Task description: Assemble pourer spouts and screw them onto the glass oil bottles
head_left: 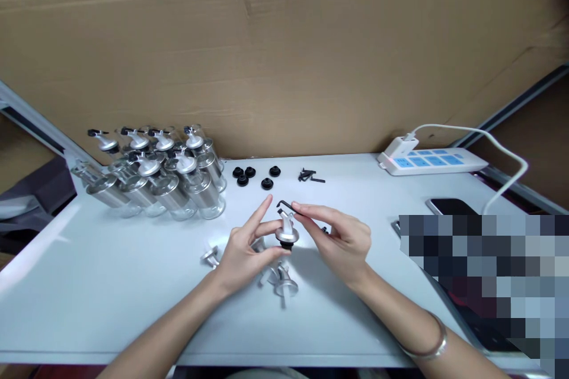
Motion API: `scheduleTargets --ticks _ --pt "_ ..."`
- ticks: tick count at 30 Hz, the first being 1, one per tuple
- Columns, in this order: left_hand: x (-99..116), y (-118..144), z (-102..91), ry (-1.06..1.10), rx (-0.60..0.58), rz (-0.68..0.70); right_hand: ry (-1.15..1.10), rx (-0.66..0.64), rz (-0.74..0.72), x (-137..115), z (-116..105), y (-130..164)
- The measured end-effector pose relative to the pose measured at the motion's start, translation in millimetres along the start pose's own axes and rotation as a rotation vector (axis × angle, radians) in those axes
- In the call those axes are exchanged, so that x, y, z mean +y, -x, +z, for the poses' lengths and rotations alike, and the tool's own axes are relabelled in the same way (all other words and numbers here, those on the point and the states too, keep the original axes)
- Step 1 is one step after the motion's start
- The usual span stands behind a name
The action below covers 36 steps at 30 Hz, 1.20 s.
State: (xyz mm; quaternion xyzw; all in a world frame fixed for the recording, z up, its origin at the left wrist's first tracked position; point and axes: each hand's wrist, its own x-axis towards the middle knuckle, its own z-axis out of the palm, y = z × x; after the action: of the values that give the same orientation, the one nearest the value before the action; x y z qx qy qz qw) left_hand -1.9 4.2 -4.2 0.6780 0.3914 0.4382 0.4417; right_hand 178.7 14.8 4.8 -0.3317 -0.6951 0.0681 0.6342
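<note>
Between the thumb and fingers of my left hand [244, 249] is a silver pourer spout [288, 232] with a black stopper at its base, held upright over the table. My left index finger points up, away from it. My right hand [342, 240] pinches a small black hooked lever [285, 206] at the top of the spout; whether the two are joined I cannot tell. Below my hands lie loose silver spouts, one of them [285, 288] in front and another [210, 256] at the left, partly behind my left wrist.
Glass bottles with metal bands [169, 195] crowd the table's left side, several topped with spouts. Black stoppers [242, 180] and small black levers [306, 174] lie at the back. A power strip [435, 161] with a white cable and a phone [453, 207] are on the right.
</note>
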Motion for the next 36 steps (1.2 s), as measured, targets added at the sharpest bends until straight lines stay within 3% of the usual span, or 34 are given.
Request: scheduleTargets --ticks 15,19,24,36 --pt "3.1 -1.9 -2.1 0.117 0.007 -0.025 -0.086 -0.019 -0.054 -1.8 0.9 -3.2" --pt "3.3 -2.5 -3.9 0.168 0.028 -0.014 -0.089 -0.172 -0.022 -0.4 -1.3 -6.4" --pt "1.4 -2.0 -4.9 0.217 0.050 -0.042 -0.025 -0.382 -0.091 5.6 -1.1 -9.6" --pt "-0.1 -3.2 -3.2 0.188 0.050 -0.057 -0.013 -0.333 -0.169 13.3 -2.9 -10.9"
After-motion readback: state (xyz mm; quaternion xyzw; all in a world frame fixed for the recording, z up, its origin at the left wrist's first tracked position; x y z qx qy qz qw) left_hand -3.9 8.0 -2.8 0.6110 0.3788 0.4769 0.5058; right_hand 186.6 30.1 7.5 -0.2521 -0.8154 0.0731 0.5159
